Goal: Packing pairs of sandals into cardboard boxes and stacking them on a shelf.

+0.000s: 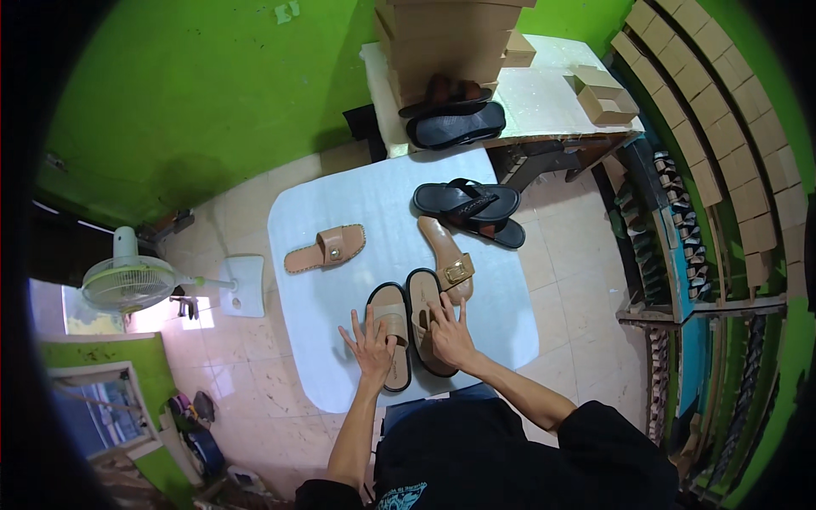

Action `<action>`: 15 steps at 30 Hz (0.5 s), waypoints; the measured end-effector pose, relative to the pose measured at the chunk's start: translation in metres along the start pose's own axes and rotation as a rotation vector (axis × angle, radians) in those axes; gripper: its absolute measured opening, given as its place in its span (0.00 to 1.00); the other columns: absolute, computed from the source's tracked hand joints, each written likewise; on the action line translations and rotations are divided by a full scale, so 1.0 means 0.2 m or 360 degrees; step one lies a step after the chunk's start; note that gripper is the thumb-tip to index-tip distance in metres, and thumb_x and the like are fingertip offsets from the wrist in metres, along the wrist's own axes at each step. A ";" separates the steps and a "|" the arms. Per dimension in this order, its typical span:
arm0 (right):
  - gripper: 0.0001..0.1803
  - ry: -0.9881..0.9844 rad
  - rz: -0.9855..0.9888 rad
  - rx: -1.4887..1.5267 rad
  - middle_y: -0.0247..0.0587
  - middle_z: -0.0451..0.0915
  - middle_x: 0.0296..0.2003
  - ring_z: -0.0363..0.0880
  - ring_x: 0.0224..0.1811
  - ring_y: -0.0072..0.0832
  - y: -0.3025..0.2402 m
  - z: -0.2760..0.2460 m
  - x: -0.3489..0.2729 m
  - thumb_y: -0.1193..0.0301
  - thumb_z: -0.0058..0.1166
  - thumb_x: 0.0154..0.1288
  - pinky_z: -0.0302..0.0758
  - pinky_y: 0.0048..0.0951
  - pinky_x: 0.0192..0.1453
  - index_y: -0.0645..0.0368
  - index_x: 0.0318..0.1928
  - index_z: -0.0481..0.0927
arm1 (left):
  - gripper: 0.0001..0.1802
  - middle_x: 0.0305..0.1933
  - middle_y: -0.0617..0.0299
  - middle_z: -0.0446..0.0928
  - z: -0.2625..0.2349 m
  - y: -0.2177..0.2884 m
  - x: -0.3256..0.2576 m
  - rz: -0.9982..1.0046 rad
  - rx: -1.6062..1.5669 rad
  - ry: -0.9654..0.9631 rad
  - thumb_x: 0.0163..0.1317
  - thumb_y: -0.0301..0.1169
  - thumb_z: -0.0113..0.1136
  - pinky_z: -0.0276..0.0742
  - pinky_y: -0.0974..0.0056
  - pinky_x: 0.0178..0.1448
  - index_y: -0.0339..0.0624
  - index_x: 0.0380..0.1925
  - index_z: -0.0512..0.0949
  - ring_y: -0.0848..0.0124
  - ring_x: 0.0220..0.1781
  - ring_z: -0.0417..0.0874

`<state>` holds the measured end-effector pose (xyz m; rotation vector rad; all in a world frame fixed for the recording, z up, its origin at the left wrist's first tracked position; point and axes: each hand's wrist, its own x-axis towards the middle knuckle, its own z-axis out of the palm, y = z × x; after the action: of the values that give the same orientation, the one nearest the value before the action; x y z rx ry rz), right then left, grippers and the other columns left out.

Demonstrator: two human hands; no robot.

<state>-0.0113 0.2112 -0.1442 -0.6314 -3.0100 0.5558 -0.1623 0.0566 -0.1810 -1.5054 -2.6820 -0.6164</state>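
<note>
A pair of tan slide sandals with black edges lies side by side at the near side of the white table. My left hand rests over the left sandal, fingers spread, thumb at its strap. On the right sandal lies my right hand, with fingers stretched out across its strap area. Close beyond that hand is a tan sandal with a gold buckle. Farther left sits a single tan slide with a round ornament. Neither hand appears to grip anything.
Black thong sandals lie stacked at the table's far right. Behind them, more dark sandals and stacked cardboard boxes occupy a second table. A white fan stands left; shelves of boxes and footwear line the right.
</note>
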 end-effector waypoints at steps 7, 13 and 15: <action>0.15 0.0030 0.0102 0.0010 0.57 0.65 0.67 0.47 0.78 0.59 0.03 0.03 0.09 0.73 0.52 0.60 0.39 0.76 0.75 0.69 0.45 0.81 | 0.29 0.78 0.52 0.59 -0.13 -0.04 0.02 0.0148 -0.0105 -0.0257 0.54 0.45 0.69 0.29 0.22 0.74 0.51 0.56 0.79 0.41 0.80 0.50; 0.13 0.0363 0.0157 -0.0237 0.60 0.62 0.69 0.48 0.78 0.60 0.37 -0.02 0.32 0.70 0.52 0.63 0.41 0.74 0.75 0.64 0.45 0.81 | 0.30 0.79 0.52 0.56 -0.12 -0.39 0.38 0.0200 0.0135 -0.0131 0.63 0.47 0.63 0.29 0.23 0.75 0.45 0.61 0.76 0.44 0.82 0.46; 0.13 0.0463 0.0088 -0.0287 0.60 0.61 0.70 0.47 0.78 0.59 0.46 -0.02 0.41 0.69 0.52 0.63 0.42 0.74 0.75 0.64 0.44 0.81 | 0.27 0.79 0.52 0.56 -0.06 -0.53 0.54 0.0127 0.0328 -0.0016 0.64 0.46 0.62 0.30 0.25 0.76 0.44 0.60 0.77 0.44 0.82 0.45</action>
<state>-0.0501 0.3233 -0.1760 -0.7345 -2.7920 0.1738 -0.3105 0.0918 -0.1841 -1.5535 -2.5828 -0.3189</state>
